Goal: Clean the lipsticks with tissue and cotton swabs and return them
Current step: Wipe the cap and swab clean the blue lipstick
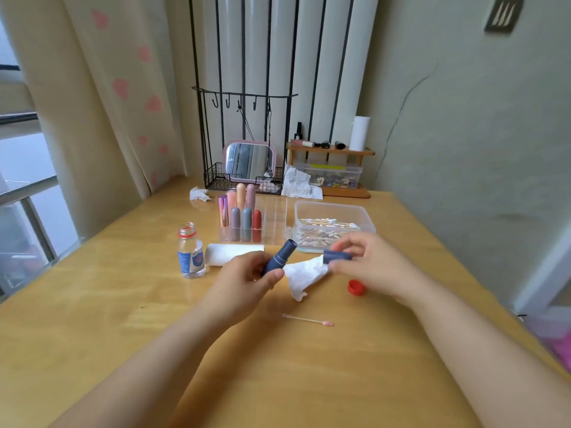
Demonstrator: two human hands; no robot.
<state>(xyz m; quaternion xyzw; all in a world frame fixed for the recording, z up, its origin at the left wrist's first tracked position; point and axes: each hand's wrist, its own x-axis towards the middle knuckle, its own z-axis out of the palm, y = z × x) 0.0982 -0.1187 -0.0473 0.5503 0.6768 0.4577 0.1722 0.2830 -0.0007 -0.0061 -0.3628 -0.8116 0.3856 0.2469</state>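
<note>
Wooden tabletop [92, 319] pushed into a corner, curtain on one side, wire rack and a small mirror [248, 160] at the back. From my seat both forearms come in from the bottom edge and meet mid-table. Left hand [247, 282] has its grip wrapped round a dark blue lipstick [279, 256], tilted up and to the right, open end pointing away from me. Right hand [367, 264] is turned palm down, its grip pinching the blue cap [336, 256] between thumb and fingertips, just beside the lipstick but not touching it. Crumpled tissue [304, 274] hangs right under that hand; can't tell if the fingers hold it too. Other lipsticks stand upright in the clear organizer [272, 217] behind. Swab box [333, 211] sits beside that. One used swab [307, 319] lies flat nearer me, red bottle cap [355, 287] by the right wrist, open bottle [191, 251] off to the left.
</note>
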